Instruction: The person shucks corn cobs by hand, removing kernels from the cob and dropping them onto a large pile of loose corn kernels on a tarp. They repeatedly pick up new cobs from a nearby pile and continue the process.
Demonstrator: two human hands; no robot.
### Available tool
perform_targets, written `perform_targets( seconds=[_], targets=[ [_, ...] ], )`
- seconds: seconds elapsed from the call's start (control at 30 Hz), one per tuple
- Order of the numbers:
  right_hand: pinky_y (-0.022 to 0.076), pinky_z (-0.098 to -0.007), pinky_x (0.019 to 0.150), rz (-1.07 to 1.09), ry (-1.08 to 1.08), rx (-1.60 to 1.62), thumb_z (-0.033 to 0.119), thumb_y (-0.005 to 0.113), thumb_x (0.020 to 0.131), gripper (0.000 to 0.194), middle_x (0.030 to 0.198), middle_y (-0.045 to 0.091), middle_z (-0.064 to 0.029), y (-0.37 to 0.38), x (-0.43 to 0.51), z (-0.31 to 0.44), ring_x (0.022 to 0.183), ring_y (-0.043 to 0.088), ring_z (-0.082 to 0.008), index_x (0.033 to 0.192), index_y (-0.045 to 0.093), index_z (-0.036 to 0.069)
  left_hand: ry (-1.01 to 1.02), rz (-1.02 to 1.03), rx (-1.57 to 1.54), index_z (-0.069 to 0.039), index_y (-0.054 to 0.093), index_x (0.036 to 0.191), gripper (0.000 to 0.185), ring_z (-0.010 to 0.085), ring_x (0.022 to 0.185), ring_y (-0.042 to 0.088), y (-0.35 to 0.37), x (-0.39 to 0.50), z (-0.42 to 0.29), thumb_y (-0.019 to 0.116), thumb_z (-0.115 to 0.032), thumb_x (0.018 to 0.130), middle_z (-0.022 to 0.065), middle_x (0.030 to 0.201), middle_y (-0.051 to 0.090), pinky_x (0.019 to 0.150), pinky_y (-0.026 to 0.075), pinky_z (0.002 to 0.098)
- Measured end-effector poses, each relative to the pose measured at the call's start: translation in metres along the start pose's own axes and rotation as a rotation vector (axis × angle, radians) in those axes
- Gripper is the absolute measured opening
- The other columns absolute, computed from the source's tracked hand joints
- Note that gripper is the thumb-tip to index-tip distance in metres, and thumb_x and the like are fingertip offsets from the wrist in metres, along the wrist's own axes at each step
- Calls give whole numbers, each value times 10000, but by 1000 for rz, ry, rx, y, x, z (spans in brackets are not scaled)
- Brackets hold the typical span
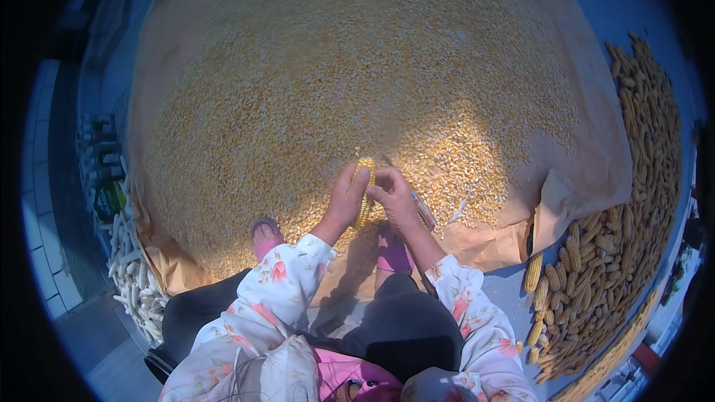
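An ear of yellow corn stands nearly upright between my hands, above a spread of loose kernels. My left hand grips it from the left, thumb along its upper part. From the right, my right hand has curled fingers and its thumb against the ear. A slim tool or stick with a reddish part shows beside my right wrist; whether it is held or lies on the kernels cannot be told. Loose corn kernels cover most of the brown sheet before me.
Unshelled ears are heaped on the right, beyond the sheet's folded edge. Pale bare cobs lie piled at left, near packs of bottles. My sandalled feet rest at the sheet's near edge. A white strip lies among sunlit kernels.
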State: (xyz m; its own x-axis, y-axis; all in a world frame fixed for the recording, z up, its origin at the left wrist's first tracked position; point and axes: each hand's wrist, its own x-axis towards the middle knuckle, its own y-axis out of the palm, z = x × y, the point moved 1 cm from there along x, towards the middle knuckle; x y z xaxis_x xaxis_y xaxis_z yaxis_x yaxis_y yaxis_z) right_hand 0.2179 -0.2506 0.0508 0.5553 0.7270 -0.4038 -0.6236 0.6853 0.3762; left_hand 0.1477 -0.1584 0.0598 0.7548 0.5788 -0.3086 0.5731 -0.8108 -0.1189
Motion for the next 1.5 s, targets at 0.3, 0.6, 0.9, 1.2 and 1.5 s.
perform_targets(
  seconds=[0.3,0.6,0.9,1.2,1.5],
  targets=[
    [420,-209,574,17,38,60,161,658,697,366,820,496,-23,2,-1,2,722,478,-90,963,447,25,-167,86,-218,-28,466,835,299,96,666,438,1,-2,2,337,-294,876,27,727,468,589,387,251],
    [426,-211,517,-16,-1,37,121,657,689,352,840,493,-53,5,-2,1,678,486,-103,938,425,29,-191,73,-190,-39,465,838,288,93,606,445,0,2,-1,362,-306,865,30,720,471,514,390,221],
    [413,-211,595,-10,13,-26,199,656,698,402,857,497,-38,4,-3,-1,750,480,-98,988,433,32,-314,71,-485,-38,455,861,277,102,715,450,0,-1,3,345,-292,868,40,794,476,616,404,252],
    [387,-205,714,12,130,346,214,568,774,319,899,531,-33,1,-2,0,806,487,-77,980,490,-17,-44,8,80,8,409,1053,360,179,952,434,14,-5,9,318,-298,887,114,1012,462,810,345,263],
    [329,-169,500,-46,119,106,231,586,746,235,671,453,40,1,-4,3,586,408,-26,854,506,39,-195,-194,-294,4,445,1006,289,154,888,428,22,-15,13,330,-233,886,81,917,470,820,317,259]
  ],
)
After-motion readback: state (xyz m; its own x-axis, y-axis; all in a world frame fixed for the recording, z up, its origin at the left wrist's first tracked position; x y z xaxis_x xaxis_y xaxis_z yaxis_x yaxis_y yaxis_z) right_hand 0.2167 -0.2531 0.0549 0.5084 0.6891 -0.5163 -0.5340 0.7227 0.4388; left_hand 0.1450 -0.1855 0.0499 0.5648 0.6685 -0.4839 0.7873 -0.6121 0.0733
